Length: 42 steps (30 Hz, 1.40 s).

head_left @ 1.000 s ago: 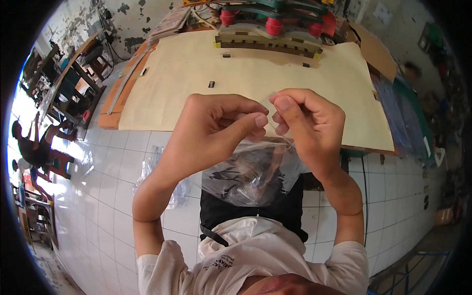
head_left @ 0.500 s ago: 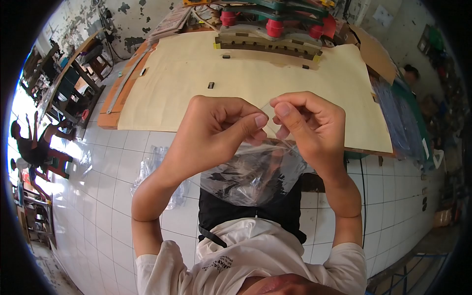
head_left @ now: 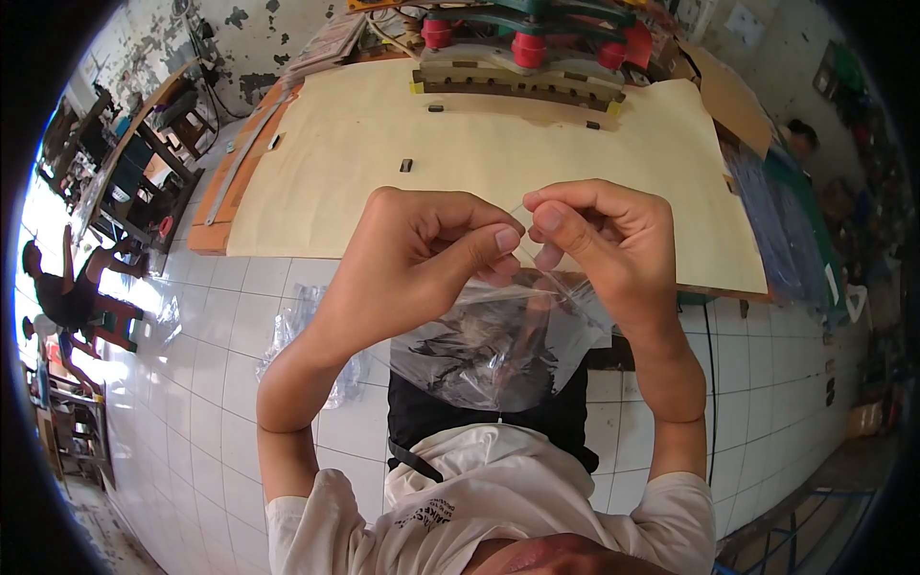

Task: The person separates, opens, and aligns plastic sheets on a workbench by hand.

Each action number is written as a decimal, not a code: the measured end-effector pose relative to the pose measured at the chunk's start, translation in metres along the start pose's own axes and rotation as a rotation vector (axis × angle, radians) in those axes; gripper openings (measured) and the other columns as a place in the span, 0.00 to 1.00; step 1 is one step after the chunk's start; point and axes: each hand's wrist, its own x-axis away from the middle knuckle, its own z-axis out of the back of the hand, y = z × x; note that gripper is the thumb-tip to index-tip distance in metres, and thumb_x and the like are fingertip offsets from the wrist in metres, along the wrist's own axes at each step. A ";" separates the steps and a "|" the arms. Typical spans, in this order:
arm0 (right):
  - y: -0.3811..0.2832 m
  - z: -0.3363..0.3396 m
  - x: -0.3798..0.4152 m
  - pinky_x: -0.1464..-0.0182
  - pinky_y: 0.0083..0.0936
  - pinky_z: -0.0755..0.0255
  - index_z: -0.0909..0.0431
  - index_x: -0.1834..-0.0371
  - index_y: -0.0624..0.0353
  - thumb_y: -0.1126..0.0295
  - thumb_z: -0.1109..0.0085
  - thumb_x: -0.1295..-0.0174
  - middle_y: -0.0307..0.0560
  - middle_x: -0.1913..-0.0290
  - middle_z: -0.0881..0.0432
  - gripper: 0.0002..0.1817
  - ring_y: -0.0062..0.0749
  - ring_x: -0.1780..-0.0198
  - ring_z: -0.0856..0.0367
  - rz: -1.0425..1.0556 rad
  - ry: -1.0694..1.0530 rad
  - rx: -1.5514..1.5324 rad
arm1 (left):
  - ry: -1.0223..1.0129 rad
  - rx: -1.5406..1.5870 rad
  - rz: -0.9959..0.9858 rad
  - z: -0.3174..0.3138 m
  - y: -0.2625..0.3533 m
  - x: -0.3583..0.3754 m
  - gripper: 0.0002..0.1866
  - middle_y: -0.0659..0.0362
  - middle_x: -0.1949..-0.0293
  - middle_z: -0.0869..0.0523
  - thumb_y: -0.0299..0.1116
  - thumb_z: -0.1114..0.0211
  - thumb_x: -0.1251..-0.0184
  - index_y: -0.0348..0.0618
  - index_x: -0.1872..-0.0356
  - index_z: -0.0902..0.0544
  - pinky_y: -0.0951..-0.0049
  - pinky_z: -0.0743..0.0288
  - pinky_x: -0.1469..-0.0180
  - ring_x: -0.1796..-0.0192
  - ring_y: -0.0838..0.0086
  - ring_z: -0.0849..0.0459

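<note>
Both my hands are raised close together at the front edge of the table, pinching clear plastic. The fingers of my left hand (head_left: 436,251) are closed, thumb against index finger, on one part of it. Thumb and index finger of my right hand (head_left: 599,244) are pressed together on the part beside it. A clear plastic sheet (head_left: 479,345), thin and wrinkled, hangs below my hands over my lap. Between the fingertips its edge shows as a faint transparent strip, and much of it there is hidden by the fingers.
A table with a cream paper cover (head_left: 326,144) stands ahead, bearing small dark pieces (head_left: 406,165) and a green press with red cylinders (head_left: 528,50). Crumpled clear plastic (head_left: 292,335) lies on the floor at left. Blue-tinted plastic sheets (head_left: 781,225) lie at right. A person (head_left: 67,287) sits far left.
My fingers keep their pinch with barely any movement. The hanging plastic has shifted slightly, spreading a little to the right. The seated person's arms and legs have moved.
</note>
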 end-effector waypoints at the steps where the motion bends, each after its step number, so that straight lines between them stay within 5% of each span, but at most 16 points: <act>1: 0.001 0.000 0.000 0.64 0.17 0.17 0.15 0.55 0.69 0.70 0.35 0.34 0.46 0.63 0.13 0.11 0.20 0.63 0.16 0.000 0.002 0.000 | -0.001 0.000 0.000 0.000 -0.001 0.000 0.10 0.53 0.70 0.12 0.27 0.36 0.29 0.25 0.60 0.16 0.75 0.16 0.59 0.66 0.75 0.13; 34: -0.003 -0.001 0.003 0.64 0.17 0.18 0.15 0.57 0.69 0.68 0.38 0.32 0.45 0.64 0.13 0.12 0.20 0.64 0.16 0.007 0.022 0.031 | -0.003 -0.001 0.020 -0.002 0.003 -0.001 0.11 0.53 0.69 0.12 0.27 0.35 0.30 0.25 0.58 0.16 0.76 0.16 0.58 0.64 0.75 0.12; 42: 0.009 0.009 0.003 0.57 0.16 0.21 0.17 0.54 0.70 0.72 0.34 0.35 0.46 0.62 0.13 0.12 0.19 0.63 0.17 -0.031 -0.037 0.066 | 0.138 -0.058 -0.090 0.009 0.001 0.002 0.09 0.51 0.71 0.12 0.25 0.36 0.30 0.25 0.61 0.16 0.74 0.16 0.60 0.66 0.71 0.11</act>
